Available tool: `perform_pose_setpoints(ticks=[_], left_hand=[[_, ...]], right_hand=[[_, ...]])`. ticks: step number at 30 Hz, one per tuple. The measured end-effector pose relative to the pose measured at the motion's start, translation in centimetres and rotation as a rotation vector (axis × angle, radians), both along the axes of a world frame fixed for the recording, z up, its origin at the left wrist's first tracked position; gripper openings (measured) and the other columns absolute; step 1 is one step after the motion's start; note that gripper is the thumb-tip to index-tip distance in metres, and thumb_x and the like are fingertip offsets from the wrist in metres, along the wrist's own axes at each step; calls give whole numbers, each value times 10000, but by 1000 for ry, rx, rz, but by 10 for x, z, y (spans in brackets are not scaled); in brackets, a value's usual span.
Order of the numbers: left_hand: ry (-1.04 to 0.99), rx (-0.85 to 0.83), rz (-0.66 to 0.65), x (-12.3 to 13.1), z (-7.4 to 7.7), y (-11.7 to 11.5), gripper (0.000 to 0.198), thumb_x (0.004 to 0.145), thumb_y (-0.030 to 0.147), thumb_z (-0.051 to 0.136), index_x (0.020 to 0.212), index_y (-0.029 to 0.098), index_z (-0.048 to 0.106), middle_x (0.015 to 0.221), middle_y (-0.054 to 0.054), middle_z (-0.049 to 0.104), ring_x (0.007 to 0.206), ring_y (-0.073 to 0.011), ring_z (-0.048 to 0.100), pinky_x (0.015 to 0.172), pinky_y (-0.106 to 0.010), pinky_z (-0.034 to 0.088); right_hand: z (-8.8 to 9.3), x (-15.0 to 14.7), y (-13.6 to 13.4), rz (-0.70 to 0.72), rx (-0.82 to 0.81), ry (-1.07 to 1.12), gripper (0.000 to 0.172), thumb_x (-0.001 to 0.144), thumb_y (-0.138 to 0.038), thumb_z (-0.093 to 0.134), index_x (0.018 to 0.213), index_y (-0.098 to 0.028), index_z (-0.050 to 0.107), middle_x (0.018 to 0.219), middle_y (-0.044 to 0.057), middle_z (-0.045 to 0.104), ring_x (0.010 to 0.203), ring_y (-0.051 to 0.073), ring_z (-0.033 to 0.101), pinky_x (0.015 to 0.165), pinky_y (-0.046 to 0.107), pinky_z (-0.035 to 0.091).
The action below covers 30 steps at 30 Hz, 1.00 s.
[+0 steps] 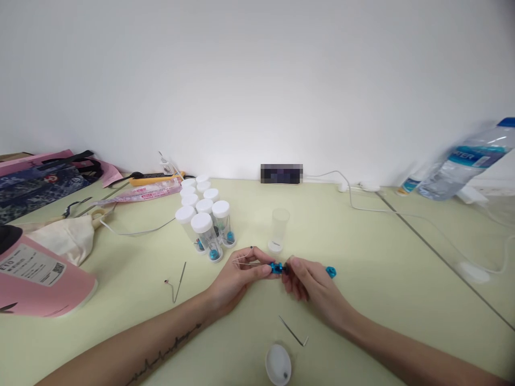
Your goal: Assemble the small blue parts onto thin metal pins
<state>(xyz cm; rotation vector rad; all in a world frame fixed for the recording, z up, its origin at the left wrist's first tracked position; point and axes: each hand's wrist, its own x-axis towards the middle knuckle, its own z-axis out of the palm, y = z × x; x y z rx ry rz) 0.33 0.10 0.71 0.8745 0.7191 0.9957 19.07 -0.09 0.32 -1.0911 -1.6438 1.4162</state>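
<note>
My left hand [240,276] pinches a small shiny blue metal fitting [276,267] between thumb and fingers. A thin bent wire [245,261] runs from the fitting back across the left fingers, ending in a small dark tip. From the other side, my right hand [311,281] closes its fingertips on a black piece [285,268] at the fitting's right end. Its lower fingers are curled, partly hidden. Just beyond the right knuckles lies another blue part [331,272]. Behind the hands stands a clear tube [280,230] without a lid.
Several white-capped tubes [204,222] holding blue parts stand left of centre. Bent metal rods [292,331] lie in front and at left. A white cap [277,364] with a tiny dark piece inside sits near the front. A pink tumbler [52,279] and a water bottle [462,166] flank the table.
</note>
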Motion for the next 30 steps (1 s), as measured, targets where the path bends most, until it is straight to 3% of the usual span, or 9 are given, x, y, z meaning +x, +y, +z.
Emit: perform_pose_setpoints(ticks=[2, 5, 10, 13, 16, 19, 23, 25, 30], left_hand=[[22, 8, -7, 0, 0, -1, 164, 684, 200, 741, 805, 135, 650, 845, -67, 705, 814, -175, 655, 842, -319, 480], [19, -1, -1, 0, 0, 0, 151, 688, 203, 738, 796, 138, 654, 832, -58, 702, 800, -162, 652, 832, -299, 479], [-30, 6, -9, 0, 1, 1, 128, 714, 202, 716, 806, 139, 652, 828, -52, 697, 800, -150, 648, 822, -278, 480], [-16, 16, -31, 0, 2, 0, 122, 717, 192, 713, 803, 131, 652, 829, -57, 697, 802, -153, 649, 819, -282, 484], [3, 17, -49, 0, 2, 0, 114, 722, 185, 708, 806, 130, 653, 825, -61, 698, 790, -149, 649, 807, -275, 486], [6, 9, -24, 0, 1, 0, 101, 728, 183, 702, 805, 135, 656, 816, -51, 695, 776, -137, 647, 798, -255, 481], [-24, 7, 17, -1, 0, 0, 92, 738, 185, 688, 814, 146, 655, 814, -45, 691, 769, -132, 637, 784, -250, 480], [-29, 18, 23, 0, 1, 0, 87, 734, 180, 690, 806, 144, 658, 811, -43, 684, 767, -132, 628, 791, -258, 481], [-2, 50, 4, 0, -1, 1, 68, 733, 168, 690, 780, 131, 657, 772, -42, 673, 733, -127, 618, 759, -255, 486]], right_hand=[[2, 0, 0, 4, 22, -26, 446, 937, -493, 375, 654, -169, 495, 551, -23, 465, 504, 99, 412, 494, 220, 317], [4, 0, -1, 4, 18, -14, 310, 927, -462, 431, 782, -192, 481, 538, -60, 409, 499, 93, 391, 498, 211, 306], [6, 1, -2, 32, 7, 66, 252, 897, -438, 501, 1019, -219, 480, 759, -24, 505, 539, 85, 434, 502, 205, 352], [5, 1, -1, 49, 39, 32, 359, 944, -466, 373, 839, -173, 553, 666, -7, 520, 535, 100, 445, 513, 221, 351], [4, 0, 0, 46, 47, -77, 507, 952, -493, 314, 618, -164, 509, 546, -9, 477, 511, 107, 426, 504, 228, 327], [4, 0, 0, 28, 49, -102, 420, 929, -490, 392, 661, -178, 481, 532, -35, 441, 503, 103, 409, 498, 220, 314], [5, 1, -2, 31, -4, -34, 246, 893, -451, 503, 884, -208, 472, 567, -65, 410, 511, 96, 395, 482, 199, 303], [5, 1, -1, 38, 4, -6, 257, 907, -455, 474, 887, -199, 489, 580, -57, 425, 517, 95, 402, 490, 200, 314], [3, 0, 0, 83, 31, -62, 468, 944, -480, 353, 645, -158, 515, 564, -11, 478, 513, 98, 422, 496, 217, 321]])
